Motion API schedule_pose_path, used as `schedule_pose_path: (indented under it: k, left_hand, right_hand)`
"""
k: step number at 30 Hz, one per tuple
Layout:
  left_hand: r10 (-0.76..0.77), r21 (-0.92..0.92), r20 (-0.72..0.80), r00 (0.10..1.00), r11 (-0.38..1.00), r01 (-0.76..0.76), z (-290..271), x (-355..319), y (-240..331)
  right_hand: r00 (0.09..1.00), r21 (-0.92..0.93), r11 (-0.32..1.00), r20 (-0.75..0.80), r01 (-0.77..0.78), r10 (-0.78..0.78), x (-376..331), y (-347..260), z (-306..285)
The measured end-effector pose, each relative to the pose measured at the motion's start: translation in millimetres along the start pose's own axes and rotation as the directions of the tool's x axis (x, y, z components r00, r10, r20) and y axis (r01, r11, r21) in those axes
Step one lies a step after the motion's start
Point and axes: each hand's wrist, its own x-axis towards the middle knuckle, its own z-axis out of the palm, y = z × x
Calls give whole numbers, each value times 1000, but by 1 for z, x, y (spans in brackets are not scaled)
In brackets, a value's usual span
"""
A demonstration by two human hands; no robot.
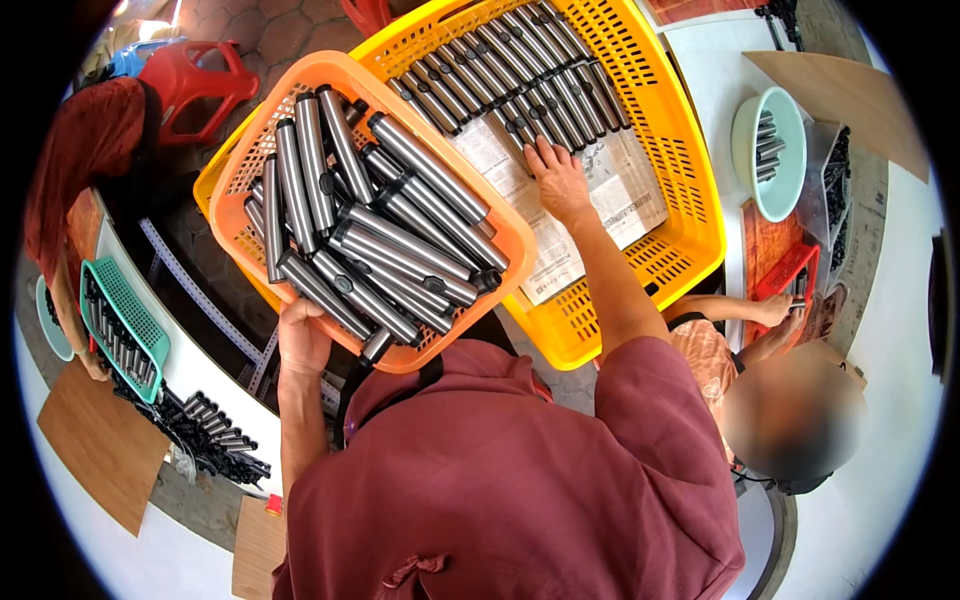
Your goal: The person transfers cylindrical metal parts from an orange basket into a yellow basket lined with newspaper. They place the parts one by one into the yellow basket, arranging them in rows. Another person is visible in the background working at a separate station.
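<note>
My left hand [302, 335] grips the near left rim of an orange plastic basket [519, 262], its fingers partly hidden beneath it. A jumble of silver metal tubes with black end caps [312, 165] fills this basket, lying at many angles. It overlaps a larger yellow crate [690, 200]. Inside the crate, similar tubes [490, 65] lie side by side in neat rows on newspaper [625, 190]. My right hand [560, 180] reaches into the crate, fingers stretched out against the near ends of the front row. Nothing shows gripped in it.
On the right, a co-worker's hands [775, 312] are at a red basket [790, 270]; a pale green bowl [785, 150] holds more tubes. At the left, another person's hand [95, 365] is beside a green basket [150, 345] of tubes. A red stool [195, 90] stands behind.
</note>
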Motion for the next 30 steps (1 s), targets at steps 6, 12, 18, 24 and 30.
schedule_pose_path:
  k: [6,12,18,24,30]
  left_hand:
    - [-5,-17,-9,1000,1000,5,7,-4,3]
    - [-4,-5,27,1000,1000,4,14,-6,8]
    - [4,-5,110,994,1000,-3,-1,5,2]
    - [15,-8,117,993,1000,-14,4,-2,8]
    - [44,26,114,993,999,-47,11,-6,17]
  right_hand:
    - [999,10,1000,36,1,-2,2,-2,-6]
    - [964,296,943,-163,-155,210,4,-3,-21]
    - [708,875,476,-389,84,589,13,-39,-148]
    - [971,740,629,-194,239,-141,-14,-136,-282]
    - [911,326,866,30,379,-410,-18,-182,-270]
